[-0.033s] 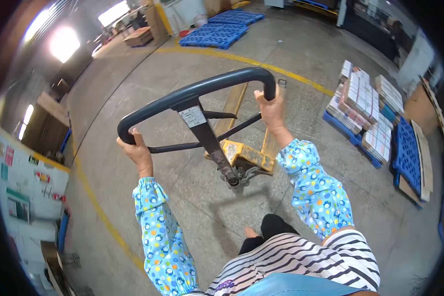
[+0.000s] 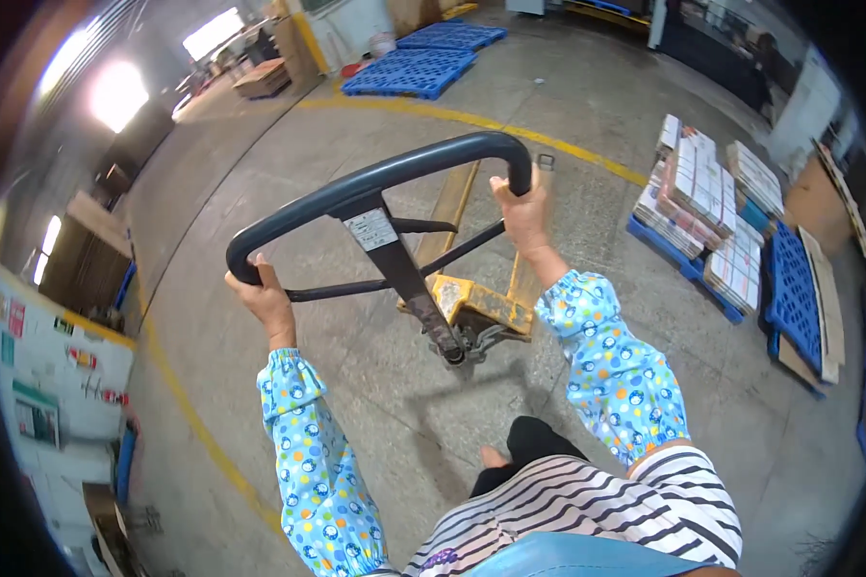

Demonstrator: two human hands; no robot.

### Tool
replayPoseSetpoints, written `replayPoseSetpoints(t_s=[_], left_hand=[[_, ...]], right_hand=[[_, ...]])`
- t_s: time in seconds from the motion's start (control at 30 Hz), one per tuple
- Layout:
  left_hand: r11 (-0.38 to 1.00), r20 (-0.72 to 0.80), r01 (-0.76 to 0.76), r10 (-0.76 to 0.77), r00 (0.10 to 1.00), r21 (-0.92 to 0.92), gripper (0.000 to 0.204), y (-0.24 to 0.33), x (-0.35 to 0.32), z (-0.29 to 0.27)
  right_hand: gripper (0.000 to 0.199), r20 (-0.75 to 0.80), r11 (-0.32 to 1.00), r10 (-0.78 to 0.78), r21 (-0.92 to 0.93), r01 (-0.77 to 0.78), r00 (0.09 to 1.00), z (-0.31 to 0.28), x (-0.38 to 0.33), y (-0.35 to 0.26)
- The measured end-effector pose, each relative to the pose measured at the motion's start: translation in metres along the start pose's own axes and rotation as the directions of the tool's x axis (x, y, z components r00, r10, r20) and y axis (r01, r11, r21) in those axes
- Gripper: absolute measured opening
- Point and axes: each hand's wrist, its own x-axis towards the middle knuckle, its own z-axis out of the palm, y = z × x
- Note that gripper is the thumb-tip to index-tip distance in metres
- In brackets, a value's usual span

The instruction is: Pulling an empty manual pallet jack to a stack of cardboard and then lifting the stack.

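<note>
Pallet jack handle [image 2: 375, 183], stiff steel loop, likely heavy to steer: left hand [image 2: 258, 293] and right hand [image 2: 522, 210] each grip wrapped tight around its ends.

Left hand [image 2: 260, 293]: fingers curl behind the handle loop [image 2: 375, 178], fingertips hidden.
Right hand [image 2: 522, 213]: palm side hidden against the loop's end.
Pallet jack forks [image 2: 452, 202]: partly covered by the handle and right arm.
Stacked cartons [image 2: 712, 212]: print too small to tell.
Wall notices [image 2: 29, 385]: blurred, bent near the rim.
</note>
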Motion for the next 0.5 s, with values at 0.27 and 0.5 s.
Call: replayPoseSetpoints(t_s=[0.27,0.5], left_hand=[[0.996,-0.019,0.063,-0.062,0.998,0.066,0.025,0.013,-0.010,-0.005],[0.992,-0.004,0.126,-0.126,0.992,0.002,0.023,0.003,-0.008,-0.004]], right_hand=[[0.023,0.022,0.996,-0.005,0.088,0.003,1.000,0.001,0.000,-0.002],[0.024,0.059,0.998,0.038,0.057,-0.041,0.998,0.000,-0.019,-0.011]])
